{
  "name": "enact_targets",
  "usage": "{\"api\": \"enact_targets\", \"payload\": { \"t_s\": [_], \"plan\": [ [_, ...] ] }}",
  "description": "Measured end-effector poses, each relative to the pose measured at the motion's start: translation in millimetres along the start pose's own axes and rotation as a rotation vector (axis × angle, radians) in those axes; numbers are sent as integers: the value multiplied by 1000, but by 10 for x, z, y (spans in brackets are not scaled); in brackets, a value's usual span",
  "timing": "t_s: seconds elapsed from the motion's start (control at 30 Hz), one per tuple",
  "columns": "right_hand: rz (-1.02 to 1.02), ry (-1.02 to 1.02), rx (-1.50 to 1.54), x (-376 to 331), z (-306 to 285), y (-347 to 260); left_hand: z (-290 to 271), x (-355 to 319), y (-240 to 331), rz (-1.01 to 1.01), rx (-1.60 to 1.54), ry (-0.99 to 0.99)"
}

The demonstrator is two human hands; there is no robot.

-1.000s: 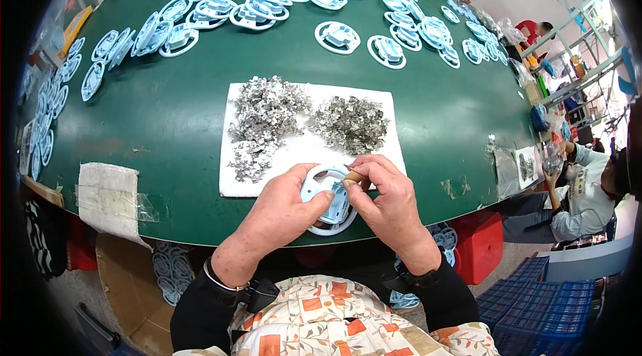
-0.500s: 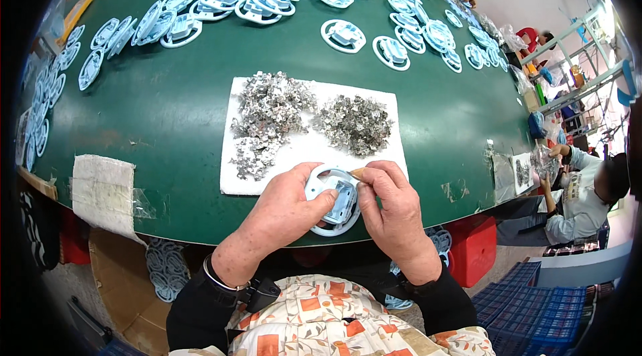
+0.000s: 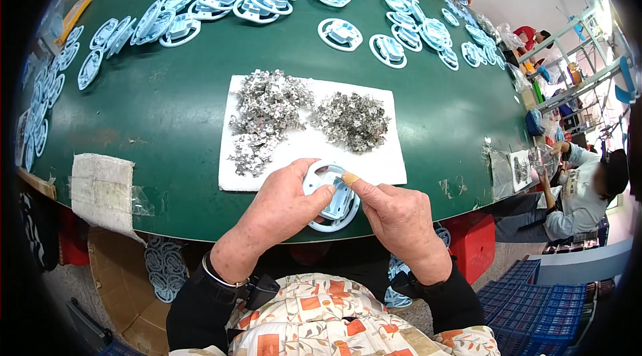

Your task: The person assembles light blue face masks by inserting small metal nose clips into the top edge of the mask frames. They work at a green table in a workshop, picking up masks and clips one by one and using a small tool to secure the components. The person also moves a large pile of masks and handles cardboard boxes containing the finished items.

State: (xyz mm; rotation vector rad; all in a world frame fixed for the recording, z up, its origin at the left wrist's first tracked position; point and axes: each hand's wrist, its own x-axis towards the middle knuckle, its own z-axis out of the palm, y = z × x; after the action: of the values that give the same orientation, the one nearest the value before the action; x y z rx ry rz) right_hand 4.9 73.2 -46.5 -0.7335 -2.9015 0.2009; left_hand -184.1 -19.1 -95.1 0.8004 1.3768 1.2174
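Observation:
My left hand (image 3: pixel 284 199) grips a light-blue round plastic ring part (image 3: pixel 332 220) by its left side, thumb across its raised centre. My right hand (image 3: pixel 404 222) is closed, its other fingers curled under. One of its fingertips, wrapped in a tan cover, presses on the upper inside of the ring; whatever may be beneath that fingertip is hidden. Just beyond my hands lies a white foam board (image 3: pixel 301 162). On it are a larger pile of small silvery metal clips (image 3: pixel 271 105) and a smaller, darker metal pile (image 3: pixel 352 122).
Many similar light-blue parts (image 3: pixel 340 34) lie scattered over the far side of the green table (image 3: pixel 180 102). A whitish cloth pad (image 3: pixel 101 189) is taped at the left edge. A red stool (image 3: pixel 471 245) stands below on the right. Co-workers (image 3: pixel 578 189) are at the right and far side.
My right hand has turned and curled, and its covered fingertip has moved from the ring's upper right rim to its inside. My left hand keeps its hold.

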Motion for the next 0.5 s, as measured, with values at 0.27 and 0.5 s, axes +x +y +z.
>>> {"api": "enact_targets", "payload": {
  "t_s": [0.27,0.5],
  "plan": [
    [31,-42,88,52,-53,2,-9,4,29,-19,27,-24],
    [6,-197,14,181,-231,-23,-18,-2,-28,24,71,-27]
  ]
}}
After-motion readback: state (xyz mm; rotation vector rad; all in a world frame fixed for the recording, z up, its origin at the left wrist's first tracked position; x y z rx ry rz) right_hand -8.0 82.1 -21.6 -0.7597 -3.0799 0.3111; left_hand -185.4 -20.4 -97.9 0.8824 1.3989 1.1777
